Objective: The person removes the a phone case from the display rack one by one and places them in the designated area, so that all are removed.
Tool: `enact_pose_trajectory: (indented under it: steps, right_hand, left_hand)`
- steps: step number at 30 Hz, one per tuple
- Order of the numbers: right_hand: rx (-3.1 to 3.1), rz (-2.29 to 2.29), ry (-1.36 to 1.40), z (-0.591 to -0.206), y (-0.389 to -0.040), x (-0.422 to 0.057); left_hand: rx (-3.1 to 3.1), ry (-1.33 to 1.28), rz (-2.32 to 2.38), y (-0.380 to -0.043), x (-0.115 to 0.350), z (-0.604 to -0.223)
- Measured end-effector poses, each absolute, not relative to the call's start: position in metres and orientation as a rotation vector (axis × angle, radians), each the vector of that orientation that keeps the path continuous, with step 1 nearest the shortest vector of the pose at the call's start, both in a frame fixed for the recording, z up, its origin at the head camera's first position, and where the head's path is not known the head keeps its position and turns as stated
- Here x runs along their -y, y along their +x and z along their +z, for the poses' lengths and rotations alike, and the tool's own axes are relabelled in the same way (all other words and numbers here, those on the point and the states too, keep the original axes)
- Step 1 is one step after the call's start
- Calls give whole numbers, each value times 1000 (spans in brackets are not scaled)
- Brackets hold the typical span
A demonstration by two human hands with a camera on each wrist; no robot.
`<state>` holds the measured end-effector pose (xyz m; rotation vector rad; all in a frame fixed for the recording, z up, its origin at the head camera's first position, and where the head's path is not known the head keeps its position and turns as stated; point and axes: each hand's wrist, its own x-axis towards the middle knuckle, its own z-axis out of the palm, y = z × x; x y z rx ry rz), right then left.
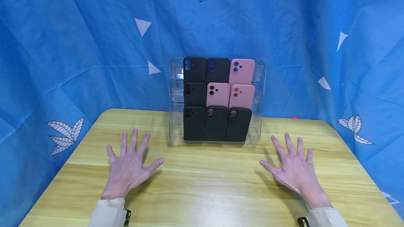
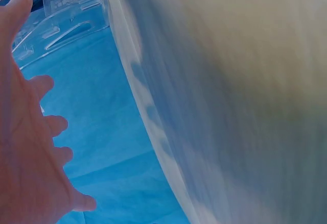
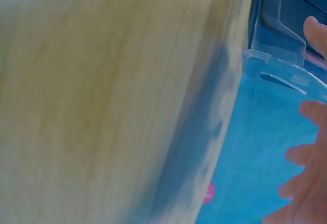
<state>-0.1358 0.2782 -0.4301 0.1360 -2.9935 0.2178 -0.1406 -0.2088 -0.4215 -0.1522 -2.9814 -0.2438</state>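
Note:
My left hand [image 1: 129, 167] is spread wide, palm down, over the left half of the table, holding nothing. Over the right half, my right hand [image 1: 296, 172] has its fingers likewise fanned out around nothing. Behind and between them stands a clear tiered display rack [image 1: 259, 71] with phone cases in three rows of three. On the top row are two black cases [image 1: 195, 71] and a pink case [image 1: 244, 73]. One black case [image 1: 197, 95] and two pink cases [image 1: 220, 97] fill the middle. All three bottom cases [image 1: 216, 127] are black. Both hands are apart from the rack.
The wooden table [image 1: 205, 181] has rounded back corners, and the rack stands near its back edge. A blue patterned cloth [image 1: 94, 38] hangs behind and along both sides. Part of the rack's clear side also shows beyond each thumb in the wrist views.

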Motion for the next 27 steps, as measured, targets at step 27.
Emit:
enact_pose_trajectory:
  steps: [27]
  right_hand:
    - [2876,462,214,-423,-134,-270]
  left_hand:
    - [2914,-234,-569,-151,192,-422]
